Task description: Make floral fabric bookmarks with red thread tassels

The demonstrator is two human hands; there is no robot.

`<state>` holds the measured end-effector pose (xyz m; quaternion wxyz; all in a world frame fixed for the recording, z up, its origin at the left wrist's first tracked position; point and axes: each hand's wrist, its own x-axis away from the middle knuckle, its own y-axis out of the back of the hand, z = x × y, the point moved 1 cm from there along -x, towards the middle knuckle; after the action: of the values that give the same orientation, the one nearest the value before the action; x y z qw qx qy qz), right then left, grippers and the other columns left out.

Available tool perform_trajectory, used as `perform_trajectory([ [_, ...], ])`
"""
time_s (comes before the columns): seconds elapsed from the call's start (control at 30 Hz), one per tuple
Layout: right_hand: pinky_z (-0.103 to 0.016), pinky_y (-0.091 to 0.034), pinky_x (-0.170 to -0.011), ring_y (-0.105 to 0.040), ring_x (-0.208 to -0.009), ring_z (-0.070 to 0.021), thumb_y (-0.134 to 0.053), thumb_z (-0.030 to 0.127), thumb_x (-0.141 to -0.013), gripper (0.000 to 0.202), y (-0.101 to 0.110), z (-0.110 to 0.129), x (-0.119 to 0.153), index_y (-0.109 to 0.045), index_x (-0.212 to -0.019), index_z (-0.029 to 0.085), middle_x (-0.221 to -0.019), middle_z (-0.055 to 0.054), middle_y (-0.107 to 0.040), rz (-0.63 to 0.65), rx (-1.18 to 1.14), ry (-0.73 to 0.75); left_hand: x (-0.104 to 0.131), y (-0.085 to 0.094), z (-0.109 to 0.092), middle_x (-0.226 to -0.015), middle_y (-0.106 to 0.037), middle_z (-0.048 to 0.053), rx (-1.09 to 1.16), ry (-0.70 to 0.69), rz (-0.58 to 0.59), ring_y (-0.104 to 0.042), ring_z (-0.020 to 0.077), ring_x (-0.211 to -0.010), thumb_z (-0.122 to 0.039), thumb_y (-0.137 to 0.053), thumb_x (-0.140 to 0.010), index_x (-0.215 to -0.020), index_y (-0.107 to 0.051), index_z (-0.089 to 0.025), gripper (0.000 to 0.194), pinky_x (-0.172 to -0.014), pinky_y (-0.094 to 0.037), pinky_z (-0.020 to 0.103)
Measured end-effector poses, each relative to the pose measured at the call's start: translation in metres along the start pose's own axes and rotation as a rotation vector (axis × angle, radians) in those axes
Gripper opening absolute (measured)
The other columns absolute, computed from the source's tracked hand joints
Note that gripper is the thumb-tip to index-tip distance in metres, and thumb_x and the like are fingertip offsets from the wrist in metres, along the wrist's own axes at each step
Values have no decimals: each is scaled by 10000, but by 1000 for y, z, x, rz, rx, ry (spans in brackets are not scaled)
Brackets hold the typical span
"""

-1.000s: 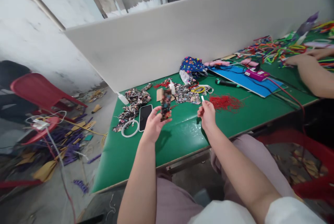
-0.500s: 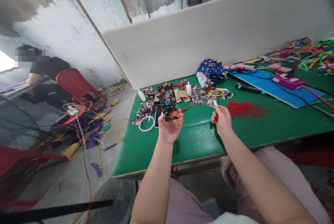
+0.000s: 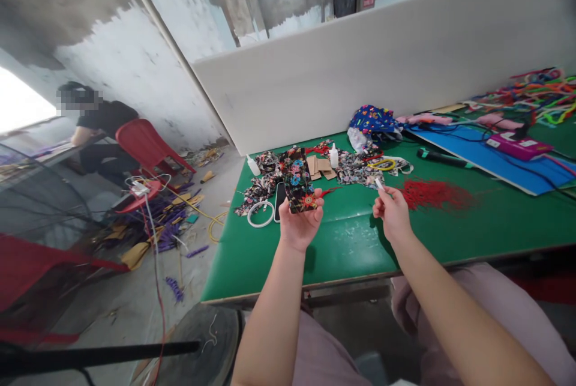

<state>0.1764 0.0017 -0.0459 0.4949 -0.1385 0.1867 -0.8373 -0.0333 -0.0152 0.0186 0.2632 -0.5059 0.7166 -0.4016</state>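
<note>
My left hand [image 3: 300, 225] is closed on the lower end of a black floral fabric piece [image 3: 297, 179], held up above the table with its pattern facing me. In a pinch, my right hand [image 3: 392, 209] grips a small white piece [image 3: 378, 183], too small to name exactly. Just behind the left hand lie a phone [image 3: 279, 201], partly covered by the fabric, and a coiled white cable [image 3: 260, 214]. A heap of red threads [image 3: 434, 194] lies to the right of my right hand. More floral fabric [image 3: 353, 168] is spread behind both hands.
On the green table [image 3: 342, 254] stand two white squeeze bottles [image 3: 333, 156], near brown card pieces [image 3: 320, 167] and yellow-handled scissors [image 3: 381, 164]. A blue board [image 3: 495, 161] with a purple box [image 3: 518, 144] lies right. A white partition [image 3: 337, 74] closes the back. A person [image 3: 105, 128] sits far left.
The whole view has shifted slightly, so everything appears a little further right and lower. Both hands keep their hold, and the fabric and white piece look nearly the same.
</note>
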Motion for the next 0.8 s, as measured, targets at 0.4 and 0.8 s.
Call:
perform_trajectory([
  [0.4,-141,-307,-289,-384,-330,-53,-643,350,-664,295,1,0,1,-455,-843,208,-431,104,-444,-10,1,14,6,-3,5,-835,-635,71,-18,1,22,-575,144,-724,-509,-603,-608,-846,-616,-111,464,-774,-486,306],
  [0.8,-141,-308,-288,-391,-331,-56,-665,350,-642,311,1,-3,-1,-468,-839,212,-430,101,-454,-11,6,5,8,-4,2,-897,-653,68,-88,36,99,-587,139,-758,-477,-640,-573,-887,-652,-121,475,-678,-493,223],
])
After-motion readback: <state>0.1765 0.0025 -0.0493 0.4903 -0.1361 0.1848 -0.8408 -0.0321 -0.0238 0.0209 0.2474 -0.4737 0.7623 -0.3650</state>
